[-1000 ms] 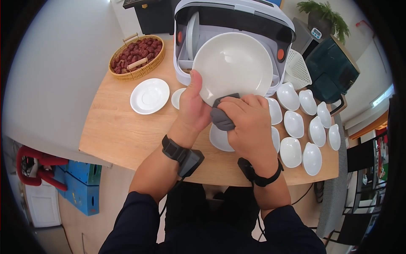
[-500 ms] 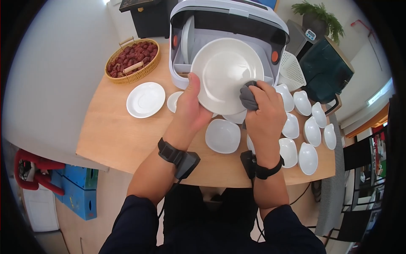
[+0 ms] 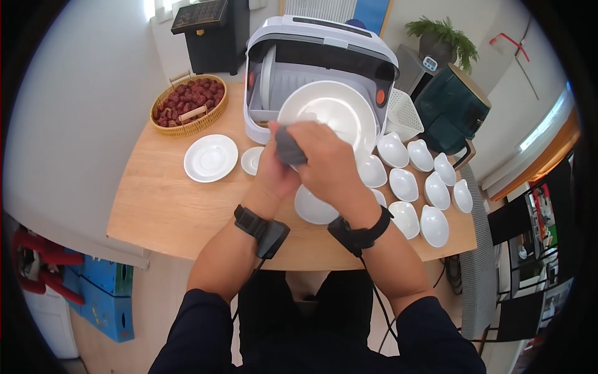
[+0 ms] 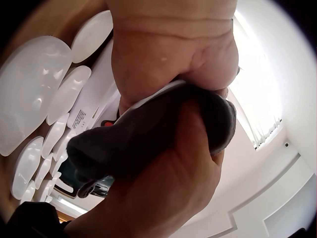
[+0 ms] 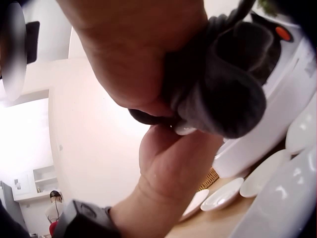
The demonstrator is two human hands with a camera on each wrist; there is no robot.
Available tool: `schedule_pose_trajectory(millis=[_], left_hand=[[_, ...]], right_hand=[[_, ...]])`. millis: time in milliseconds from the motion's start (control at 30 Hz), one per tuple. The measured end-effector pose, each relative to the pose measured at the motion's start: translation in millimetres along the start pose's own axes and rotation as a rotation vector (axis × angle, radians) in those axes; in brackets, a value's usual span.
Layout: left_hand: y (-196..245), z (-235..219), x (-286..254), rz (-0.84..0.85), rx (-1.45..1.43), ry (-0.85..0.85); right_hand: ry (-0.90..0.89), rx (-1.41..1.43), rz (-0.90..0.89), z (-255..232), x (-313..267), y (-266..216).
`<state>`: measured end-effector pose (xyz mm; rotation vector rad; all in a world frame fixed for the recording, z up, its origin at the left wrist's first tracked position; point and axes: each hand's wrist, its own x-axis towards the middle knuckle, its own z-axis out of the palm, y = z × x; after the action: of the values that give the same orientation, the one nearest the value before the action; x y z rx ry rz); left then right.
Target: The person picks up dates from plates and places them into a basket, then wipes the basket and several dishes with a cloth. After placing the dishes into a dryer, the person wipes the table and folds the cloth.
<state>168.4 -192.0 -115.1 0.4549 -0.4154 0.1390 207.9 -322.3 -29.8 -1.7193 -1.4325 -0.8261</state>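
Right hand (image 3: 324, 156) curls just beside left hand (image 3: 273, 173).

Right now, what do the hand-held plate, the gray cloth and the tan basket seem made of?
Plate: probably glazed ceramic, smooth and white with bright highlights, though glossy plastic is possible.
Gray cloth: soft-looking matte textile, since it folds and curls without shine; the fiber is unclear.
Tan basket: wicker or a lookalike, fairly dull, going by its woven wall.

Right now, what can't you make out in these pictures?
Head: fingers of left hand, behind plate and right hand.
Head: reading on the timer, too small.
Left wrist: most of the plate, behind the cloth and right hand.
Left wrist: print on the label, too small.
Right wrist: plant, cut off by top edge.
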Motion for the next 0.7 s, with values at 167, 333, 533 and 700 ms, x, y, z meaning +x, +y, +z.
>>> schedule_pose_trajectory(millis=[167, 333, 533, 700], left_hand=[[16, 19, 13, 0.255, 0.094, 0.202], [14, 15, 12, 0.138, 0.081, 0.178], [13, 22, 10, 0.119, 0.105, 0.111], [15, 15, 9, 0.177, 0.099, 0.056]], right_hand=[[-0.442, -0.337, 0.065, -51, -18, -14], [-0.370, -0.565, -0.123, -41, -23, 8], [-0.445, -0.628, -0.321, -42, -20, 23], [-0.208, -0.331, -0.109, -43, 3, 29]])
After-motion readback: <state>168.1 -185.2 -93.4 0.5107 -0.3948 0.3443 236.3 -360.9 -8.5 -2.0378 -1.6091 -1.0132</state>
